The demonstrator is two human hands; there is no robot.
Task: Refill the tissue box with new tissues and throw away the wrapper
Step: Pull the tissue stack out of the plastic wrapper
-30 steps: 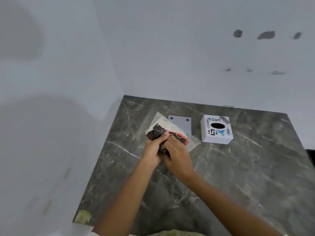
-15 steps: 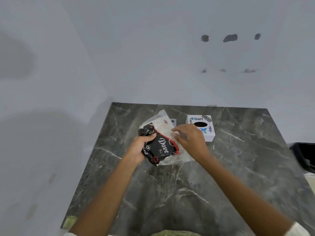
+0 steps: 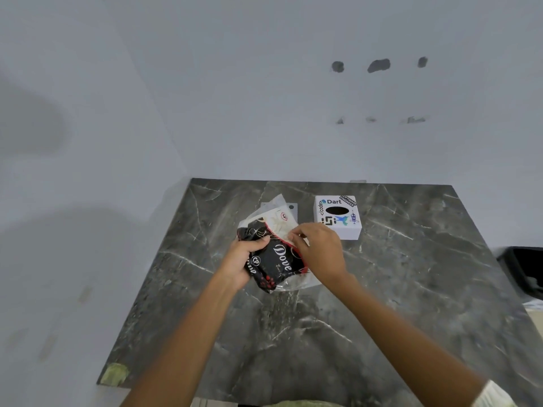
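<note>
A black, red and white tissue pack (image 3: pixel 277 259) with "Dove" printed on it is lifted just above the dark marble table (image 3: pixel 396 289). My left hand (image 3: pixel 242 259) grips its left side. My right hand (image 3: pixel 318 248) pinches the wrapper's upper right edge, where the white part and clear plastic stick up. The white tissue box (image 3: pixel 338 215), covered in stickers with a dark oval opening on top, stands on the table behind my right hand. No tissue shows in its opening.
A flat grey plate (image 3: pixel 291 206) lies behind the pack, mostly hidden. A black bin (image 3: pixel 526 271) sits off the table's right edge. White walls close the left and back sides. A yellowish patch (image 3: pixel 116 374) marks the near left corner.
The pack came up off the table and turned so its printed face shows. My hands moved apart, the left to the pack's side, the right to its upper edge. The camera view shifted.
</note>
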